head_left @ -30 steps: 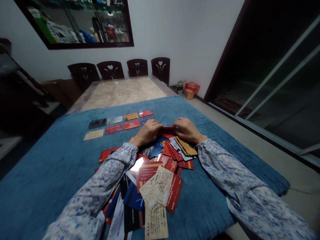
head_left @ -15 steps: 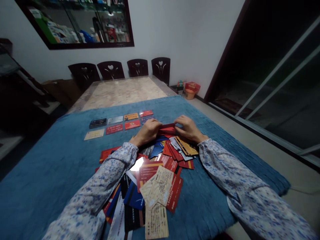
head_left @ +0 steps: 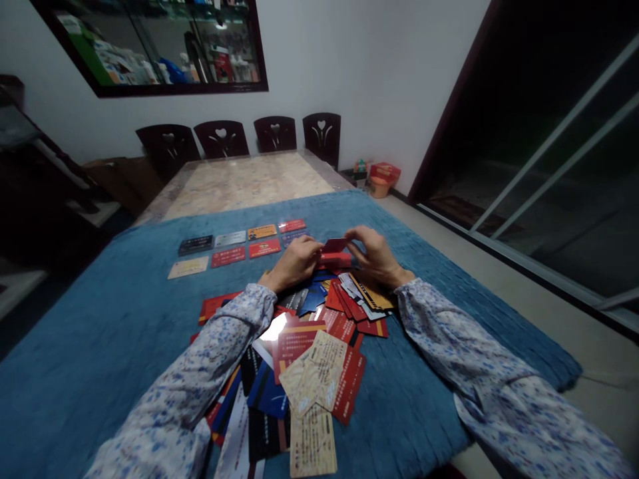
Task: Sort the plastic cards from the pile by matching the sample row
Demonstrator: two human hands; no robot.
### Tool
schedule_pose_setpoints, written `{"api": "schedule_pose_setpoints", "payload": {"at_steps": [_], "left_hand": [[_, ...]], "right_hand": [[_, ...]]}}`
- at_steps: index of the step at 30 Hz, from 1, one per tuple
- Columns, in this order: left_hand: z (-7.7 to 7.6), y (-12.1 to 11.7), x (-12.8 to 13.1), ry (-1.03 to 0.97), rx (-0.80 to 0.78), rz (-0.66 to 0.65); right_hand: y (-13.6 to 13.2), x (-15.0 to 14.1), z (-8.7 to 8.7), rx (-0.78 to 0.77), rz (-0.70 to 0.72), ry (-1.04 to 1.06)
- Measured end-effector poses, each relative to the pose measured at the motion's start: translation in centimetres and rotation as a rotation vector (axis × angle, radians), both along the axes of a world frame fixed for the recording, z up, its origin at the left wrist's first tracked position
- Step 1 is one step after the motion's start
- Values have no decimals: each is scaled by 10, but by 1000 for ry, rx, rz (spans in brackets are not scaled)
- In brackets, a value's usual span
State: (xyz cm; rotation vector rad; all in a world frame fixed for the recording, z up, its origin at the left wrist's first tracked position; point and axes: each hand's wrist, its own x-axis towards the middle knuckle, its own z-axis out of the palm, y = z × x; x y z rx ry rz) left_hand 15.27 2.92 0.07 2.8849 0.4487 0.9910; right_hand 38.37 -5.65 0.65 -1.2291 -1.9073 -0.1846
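Between my two hands a dark red card (head_left: 335, 245) is tilted up over the far end of a loose pile. My right hand (head_left: 374, 255) pinches its right edge with thumb and fingers. At its left edge, my left hand (head_left: 298, 261) is closed with its fingertips on the card. Just below it lies a bright red card (head_left: 333, 261). The pile beneath my wrists holds overlapping red, blue, black and beige cards, with a yellow card (head_left: 372, 290) near my right wrist and a beige card (head_left: 313, 442) at the near end.
Beyond my left hand, cards lie in two rows: a black stack (head_left: 196, 245), a silver card (head_left: 230, 237), an orange card (head_left: 262, 231) and several others. A blue cloth (head_left: 114, 319) covers the near part of the table (head_left: 239, 176). Dark chairs (head_left: 322, 140) stand at the far end.
The dark red card has tipped up, so more of its face shows. My right hand has risen slightly and shifted left with it. The pile and the rows look unchanged.
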Motion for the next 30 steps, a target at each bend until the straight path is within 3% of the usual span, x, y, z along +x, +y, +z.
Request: {"api": "schedule_pose_setpoints", "payload": {"at_steps": [6,13,22,30], "left_hand": [[7,-8,1,-98,17,30],[13,-16,5,-218,33,-16],[8,-16,8,-170,-32,1],[5,-10,2,-175,-55,8]], "right_hand": [[-6,-5,10,88,-90,-202],[-7,-8,14,101,-53,-365],[-6,-20,15,100,9,-366],[0,-9,1,73,-63,-330]]}}
